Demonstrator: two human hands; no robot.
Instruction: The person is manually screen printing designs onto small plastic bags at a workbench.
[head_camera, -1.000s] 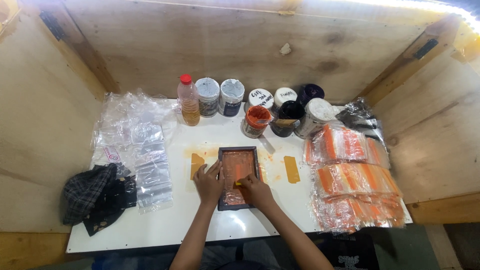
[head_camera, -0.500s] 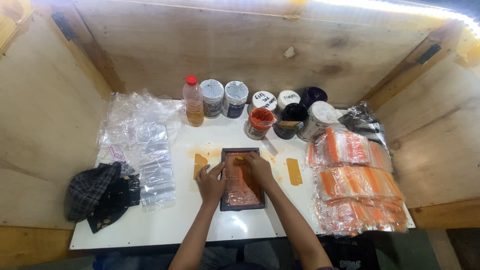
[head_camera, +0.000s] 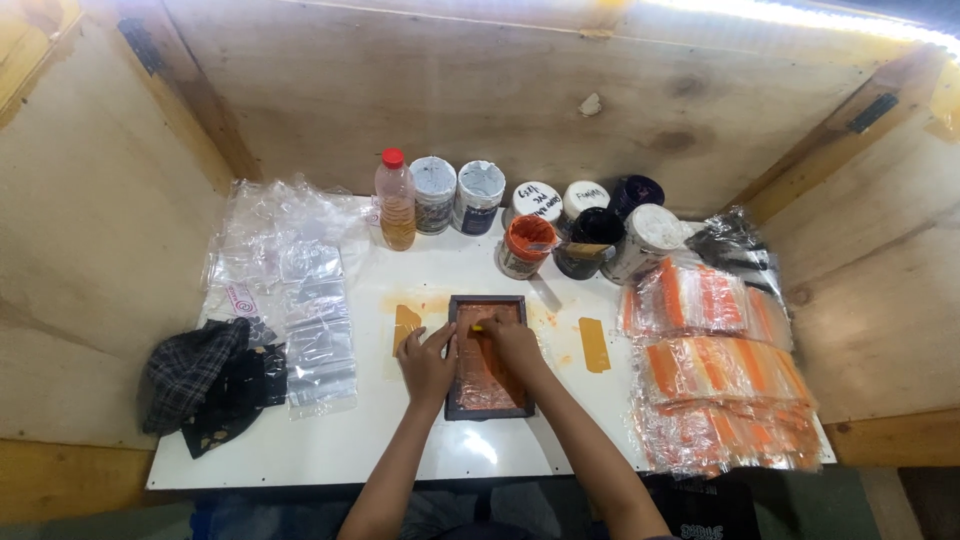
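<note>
A small dark-framed printing screen (head_camera: 487, 395) smeared with orange ink lies flat on the white table (head_camera: 330, 450). My left hand (head_camera: 427, 361) rests on the frame's left edge, fingers spread, holding it down. My right hand (head_camera: 510, 341) is over the upper part of the screen, fingers closed on a small yellow-edged squeegee (head_camera: 477, 327) pressed against the mesh. An open jar of orange ink (head_camera: 524, 245) stands just beyond the frame.
Several paint jars (head_camera: 590, 225) and a bottle of amber liquid (head_camera: 396, 202) line the back. Clear plastic bags (head_camera: 300, 290) lie left, orange-printed bags (head_camera: 715, 385) are stacked right. A dark cloth (head_camera: 205, 375) sits at the front left. Wooden walls surround the table.
My right hand has moved up the screen from its lower part toward the far end, dragging the squeegee. My left hand stays on the frame's left edge.
</note>
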